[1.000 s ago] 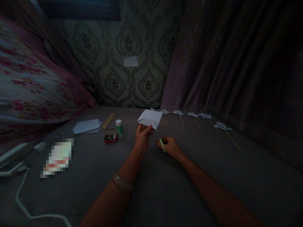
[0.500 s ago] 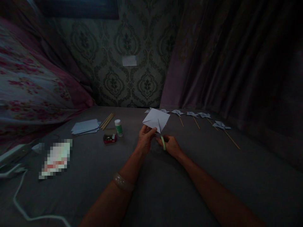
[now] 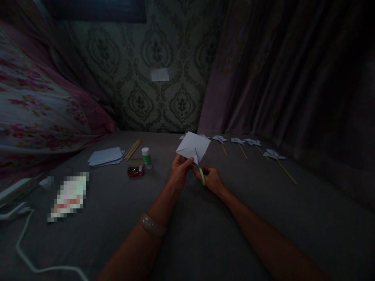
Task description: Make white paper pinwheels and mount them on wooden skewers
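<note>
Both forearms (image 3: 260, 228) in from below, converging. Left hand (image 3: 179, 171) raised, pinching, thumb (image 3: 189, 161) on top, fingers (image 3: 177, 159) underneath. Right hand (image 3: 213, 180) just beside it, curled in a grip.

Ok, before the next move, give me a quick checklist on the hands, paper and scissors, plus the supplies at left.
1. White sheet held: ok. The left hand grips it near its lower corner.
2. Scissors held: ok. The right hand has the scissors by the green handle.
3. Blades at the sheet: ok, at its lower right side; cut depth unclear.
4. Left thumb clear of the blades: cannot tell; it looks close.
5. Paper stack and wooden sticks away from the scissors: ok, both farther left.
6. Red box closed: not ok, it stands open.
</note>
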